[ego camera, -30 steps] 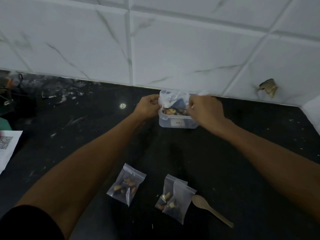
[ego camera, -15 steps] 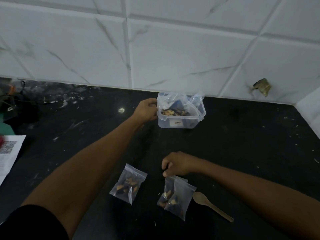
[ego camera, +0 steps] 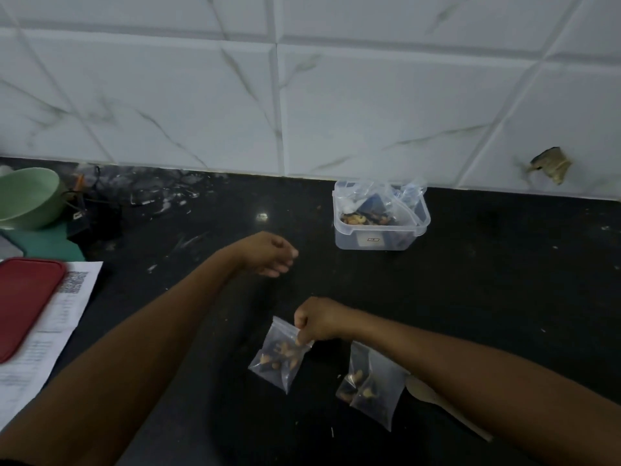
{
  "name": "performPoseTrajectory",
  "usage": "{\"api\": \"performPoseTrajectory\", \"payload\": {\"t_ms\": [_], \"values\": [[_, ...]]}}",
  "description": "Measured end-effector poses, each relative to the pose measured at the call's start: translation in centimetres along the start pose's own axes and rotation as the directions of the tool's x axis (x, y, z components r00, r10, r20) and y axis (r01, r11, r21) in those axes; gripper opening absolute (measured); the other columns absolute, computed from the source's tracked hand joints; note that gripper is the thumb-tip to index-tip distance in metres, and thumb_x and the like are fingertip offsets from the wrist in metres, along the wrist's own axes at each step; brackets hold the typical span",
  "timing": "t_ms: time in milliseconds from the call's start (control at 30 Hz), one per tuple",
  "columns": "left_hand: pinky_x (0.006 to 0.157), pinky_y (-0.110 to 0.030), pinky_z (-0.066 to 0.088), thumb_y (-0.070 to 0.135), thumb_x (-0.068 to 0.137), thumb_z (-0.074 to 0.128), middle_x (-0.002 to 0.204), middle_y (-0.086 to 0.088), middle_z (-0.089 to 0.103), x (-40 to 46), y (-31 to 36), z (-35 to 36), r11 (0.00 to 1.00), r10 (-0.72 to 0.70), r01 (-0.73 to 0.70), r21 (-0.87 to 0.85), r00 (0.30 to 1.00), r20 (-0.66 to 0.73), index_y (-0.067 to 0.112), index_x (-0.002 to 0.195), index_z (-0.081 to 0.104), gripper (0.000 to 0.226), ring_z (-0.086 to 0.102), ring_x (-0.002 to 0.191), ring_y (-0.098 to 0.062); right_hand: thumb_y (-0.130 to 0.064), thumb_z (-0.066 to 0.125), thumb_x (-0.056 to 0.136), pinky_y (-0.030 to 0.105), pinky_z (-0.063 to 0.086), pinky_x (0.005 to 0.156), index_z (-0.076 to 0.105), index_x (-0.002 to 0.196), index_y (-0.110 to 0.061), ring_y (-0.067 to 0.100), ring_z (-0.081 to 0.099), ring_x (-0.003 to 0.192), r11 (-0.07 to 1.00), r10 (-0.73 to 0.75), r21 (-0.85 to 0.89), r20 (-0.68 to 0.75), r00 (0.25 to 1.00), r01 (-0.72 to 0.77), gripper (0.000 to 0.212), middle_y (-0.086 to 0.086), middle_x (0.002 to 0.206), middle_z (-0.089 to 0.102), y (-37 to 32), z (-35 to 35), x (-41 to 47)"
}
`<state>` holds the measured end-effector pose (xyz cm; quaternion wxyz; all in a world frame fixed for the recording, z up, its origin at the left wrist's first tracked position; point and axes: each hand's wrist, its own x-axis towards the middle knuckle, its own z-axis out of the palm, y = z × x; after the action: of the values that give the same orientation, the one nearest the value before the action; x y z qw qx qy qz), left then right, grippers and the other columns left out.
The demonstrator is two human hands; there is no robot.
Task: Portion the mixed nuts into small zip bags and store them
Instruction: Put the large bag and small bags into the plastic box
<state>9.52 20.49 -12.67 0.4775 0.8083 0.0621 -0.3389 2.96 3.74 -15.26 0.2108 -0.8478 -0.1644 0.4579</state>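
Observation:
A clear plastic container stands by the tiled wall on the black counter, holding bagged nuts. Nearer me lies a small zip bag of mixed nuts; my right hand pinches its top right corner with curled fingers. Two more filled zip bags lie overlapped to its right, partly under my right forearm. My left hand hovers over the counter left of the container, fingers loosely curled, holding nothing.
A wooden spoon lies at the front right, partly hidden by my forearm. At the left are a green bowl, a red lid on a printed sheet, and dark cables.
My left hand has let go of the container and drawn back toward me. My right hand moved from the container to the single bag and pinches it. The view shifted left.

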Motion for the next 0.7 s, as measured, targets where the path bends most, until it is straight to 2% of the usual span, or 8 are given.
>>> {"api": "performPoseTrajectory", "payload": {"t_ms": [100,200,300,400,533,633,700], "values": [[0.098,-0.036,0.051,0.026,0.097,0.056,0.123,-0.004,0.064,-0.9,-1.8,-1.0,0.999,-0.038,0.035,0.021,0.974,0.222,0.016,0.13,0.054,0.035,0.063,0.111,-0.016,-0.011,0.062,0.089,0.03,0.058,0.079,0.06,0.097,-0.017,0.018,0.066,0.097,0.959,-0.003,0.282,0.02,1.0,-0.003,0.01,0.004,0.106,0.063,0.2,-2.9,-1.1],[0.093,-0.032,0.051,0.019,0.093,0.062,0.117,0.002,0.067,-0.9,-2.1,-1.2,0.996,-0.008,-0.022,0.091,0.947,0.32,0.021,0.126,0.059,0.034,0.063,0.106,-0.011,-0.007,0.06,0.09,0.034,0.06,0.077,0.057,0.098,-0.018,0.02,0.067,0.099,0.936,-0.033,0.348,-0.056,0.998,0.051,0.014,0.007,0.11,0.064,0.7,-6.1,-2.3],[0.093,-0.036,0.053,0.011,0.088,0.069,0.105,-0.002,0.072,-0.5,-1.1,-0.3,0.971,0.158,-0.194,0.136,0.958,0.241,0.02,0.109,0.069,0.023,0.067,0.099,-0.015,-0.007,0.06,0.091,0.037,0.06,0.076,0.056,0.097,-0.017,0.023,0.07,0.096,0.915,-0.085,0.377,-0.176,0.981,0.147,0.012,0.01,0.109,0.065,1.2,-8.6,-3.5],[0.081,-0.026,0.058,0.006,0.088,0.067,0.097,-0.002,0.074,-0.5,1.6,0.2,0.941,0.299,-0.315,0.122,0.945,0.133,0.021,0.093,0.071,0.017,0.07,0.091,-0.013,-0.006,0.059,0.091,0.039,0.061,0.072,0.055,0.098,-0.013,0.025,0.071,0.091,0.905,-0.088,0.368,-0.33,0.94,0.214,0.011,0.014,0.107,0.065,1.6,-10.7,-4.8],[0.071,-0.022,0.057,0.002,0.087,0.068,0.084,-0.006,0.074,-0.6,6.3,0.5,0.886,0.453,-0.456,0.089,0.89,0.05,0.018,0.088,0.071,0.016,0.069,0.076,-0.012,-0.009,0.068,0.085,0.038,0.061,0.068,0.059,0.103,-0.01,0.025,0.073,0.082,0.937,-0.064,0.274,-0.478,0.876,0.218,0.019,0.017,0.096,0.07,1.9,-13.6,-6.7],[0.064,-0.019,0.054,0.001,0.086,0.069,0.071,0.002,0.072,-0.1,9.9,1.1,0.845,0.531,-0.527,0.095,0.847,-0.028,0.015,0.081,0.069,0.015,0.067,0.068,-0.007,-0.011,0.068,0.086,0.039,0.062,0.069,0.067,0.098,-0.001,0.025,0.073,0.073,0.948,-0.024,0.245,-0.578,0.816,0.201,0.015,0.019,0.083,0.072,2.0,-15.8,-8.3],[0.069,-0.025,0.057,0.002,0.086,0.069,0.076,0.0,0.071,1.0,12.0,1.8,0.826,0.564,-0.558,0.086,0.814,-0.138,0.012,0.086,0.068,0.01,0.07,0.074,-0.012,-0.009,0.067,0.087,0.04,0.062,0.069,0.069,0.094,0.001,0.024,0.073,0.067,0.945,0.044,0.269,-0.666,0.745,0.185,0.013,0.017,0.076,0.072,2.5,-17.4,-9.2]]}}
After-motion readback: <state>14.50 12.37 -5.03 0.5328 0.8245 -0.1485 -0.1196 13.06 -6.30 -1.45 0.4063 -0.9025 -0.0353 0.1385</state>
